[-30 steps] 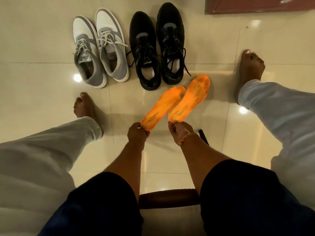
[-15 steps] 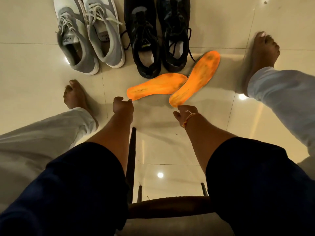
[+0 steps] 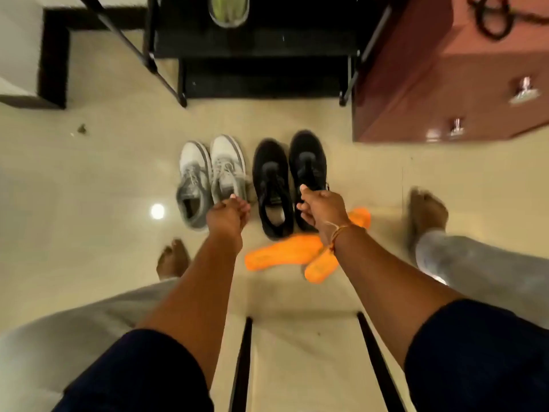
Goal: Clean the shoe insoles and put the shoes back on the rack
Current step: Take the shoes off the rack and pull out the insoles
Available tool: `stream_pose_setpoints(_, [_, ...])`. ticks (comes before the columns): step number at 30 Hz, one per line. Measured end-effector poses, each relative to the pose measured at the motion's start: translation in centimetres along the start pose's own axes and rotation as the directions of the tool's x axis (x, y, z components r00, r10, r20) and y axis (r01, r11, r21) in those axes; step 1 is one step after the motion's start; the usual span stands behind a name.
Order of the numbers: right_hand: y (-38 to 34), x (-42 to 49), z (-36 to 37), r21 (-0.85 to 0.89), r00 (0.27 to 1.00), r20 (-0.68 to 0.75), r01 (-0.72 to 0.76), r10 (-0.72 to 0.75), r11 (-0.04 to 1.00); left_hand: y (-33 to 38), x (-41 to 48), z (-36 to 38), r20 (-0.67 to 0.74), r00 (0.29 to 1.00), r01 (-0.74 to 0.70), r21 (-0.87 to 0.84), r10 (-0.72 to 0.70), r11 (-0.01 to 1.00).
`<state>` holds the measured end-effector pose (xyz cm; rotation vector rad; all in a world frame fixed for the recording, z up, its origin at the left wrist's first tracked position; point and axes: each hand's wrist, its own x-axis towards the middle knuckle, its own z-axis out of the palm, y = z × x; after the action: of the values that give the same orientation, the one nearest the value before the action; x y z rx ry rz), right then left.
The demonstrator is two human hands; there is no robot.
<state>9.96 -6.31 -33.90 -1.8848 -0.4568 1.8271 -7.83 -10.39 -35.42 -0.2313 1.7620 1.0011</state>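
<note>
**Caller:** What does the head camera show you?

**Operator:** I am looking straight down on a pair of black lace-up sneakers [image 3: 271, 185] standing on a glossy cream tiled floor [image 3: 89, 179]. I will place everything from that black pair. Just to its left stands a pair of grey and white lace-up sneakers [image 3: 194, 179], toes pointing the same way. Two flat orange foam insoles [image 3: 282, 252] lie on the floor just behind the black heels, angled apart and touching.

**Caller:** And the hands?

**Operator:** The right hand [image 3: 322, 206] covers the heel of the right black sneaker, thumb stretched forward onto its collar, fingers [image 3: 303, 209] curled. The left hand [image 3: 227, 217] is just left of the black pair, fingers curled at the heel of the nearer grey sneaker. The picture is blurred, so I cannot tell whether either hand actually grips its shoe.

**Caller:** Anything further off?

**Operator:** Beyond the black toes stands a black metal shoe rack [image 3: 267, 81], with one greenish shoe [image 3: 228, 10] on it, cut off by the frame edge. Beyond and right of the black pair is a reddish-brown wooden cabinet [image 3: 445, 84]. The left bare foot [image 3: 173, 258] and right bare foot [image 3: 427, 215] rest well to either side.
</note>
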Motion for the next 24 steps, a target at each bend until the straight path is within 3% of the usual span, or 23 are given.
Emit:
stream_pose_setpoints(2, [-4.8,-1.2,2.2,0.018,0.989,0.098,0.108,-0.109,0.994,5.2,-0.9,1.1,0.098,0.991,-0.080,-0.069,0.087,0.994])
stream_pose_setpoints(5, [-11.5,-2.5,5.6,0.101,0.942,0.227,0.229,-0.247,0.968,12.6,-1.9,2.5,0.133,0.961,-0.219,-0.175,0.243,0.960])
stream_pose_setpoints(10, [-19.4,-3.6,11.2,0.223,0.894,0.292,0.283,-0.341,0.933,23.1,-3.0,4.8,0.149,0.882,-0.410,-0.225,0.447,0.884])
stream_pose_setpoints(18, [-24.3,0.0,16.0,0.028,0.870,0.310,0.395,-0.384,0.918,29.2,-1.2,8.9,0.335,0.835,-0.445,-0.059,0.438,0.894])
stream_pose_setpoints(24, [-25.5,2.1,16.6,0.029,0.919,0.160,0.360,-0.360,0.932,31.2,0.7,10.6,0.331,0.845,-0.435,-0.033,0.420,0.900])
